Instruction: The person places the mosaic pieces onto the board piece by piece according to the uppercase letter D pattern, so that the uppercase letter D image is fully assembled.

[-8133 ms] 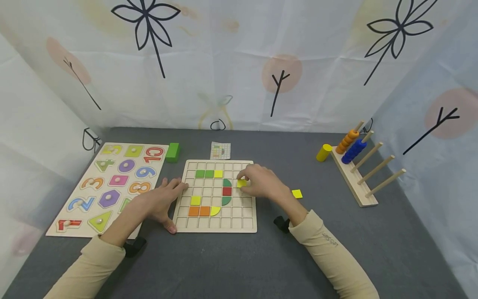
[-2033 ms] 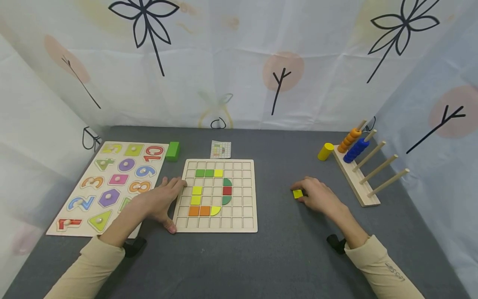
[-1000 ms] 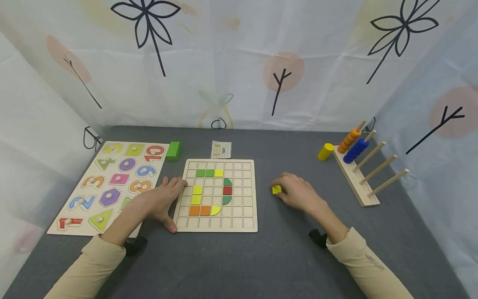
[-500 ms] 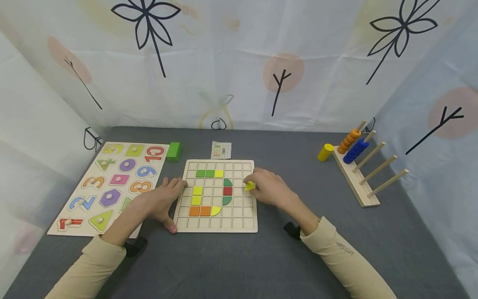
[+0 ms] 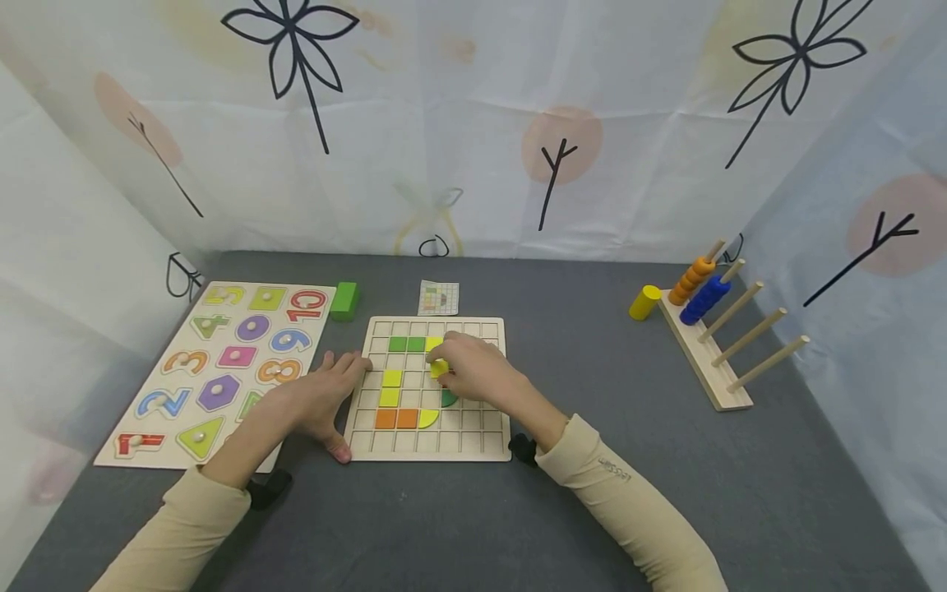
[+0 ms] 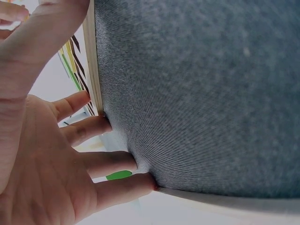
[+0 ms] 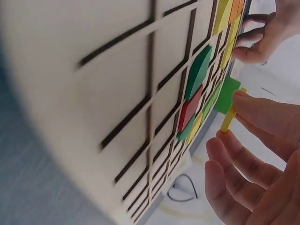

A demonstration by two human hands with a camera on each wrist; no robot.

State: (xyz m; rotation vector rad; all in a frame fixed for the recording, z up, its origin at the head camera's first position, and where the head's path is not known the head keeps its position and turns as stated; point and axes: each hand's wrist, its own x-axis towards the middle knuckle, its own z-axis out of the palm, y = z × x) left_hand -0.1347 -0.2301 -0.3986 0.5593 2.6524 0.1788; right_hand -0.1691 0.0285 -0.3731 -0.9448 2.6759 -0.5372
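Note:
My right hand (image 5: 477, 370) pinches a yellow square tile (image 5: 439, 369) over the wooden grid board (image 5: 484, 440). In the right wrist view this tile (image 7: 228, 119) is held on edge between thumb and fingertips, above the board surface. My left hand (image 5: 318, 401) rests at the board's left edge with its fingers spread; the left wrist view shows the extended fingers (image 6: 112, 161). On the board lie green squares (image 5: 407, 344), yellow squares (image 5: 390, 388), orange squares (image 5: 395, 418), a yellow quarter-round (image 5: 428, 418) and a green quarter-round (image 5: 449, 398). The red square (image 7: 190, 110) is mostly hidden by my right hand in the head view.
A number and shape puzzle board (image 5: 222, 370) lies at left, partly under my left forearm. Behind are a green block (image 5: 344, 301) and a small pattern card (image 5: 438, 298). At right stand a yellow cylinder (image 5: 644, 302) and a bead rack (image 5: 710, 362) with bare pegs.
My right hand has picked up the yellow square from the table at right and carried it left over the board. Another yellow square, earlier in that hand, now lies on the board. My left hand stays put.

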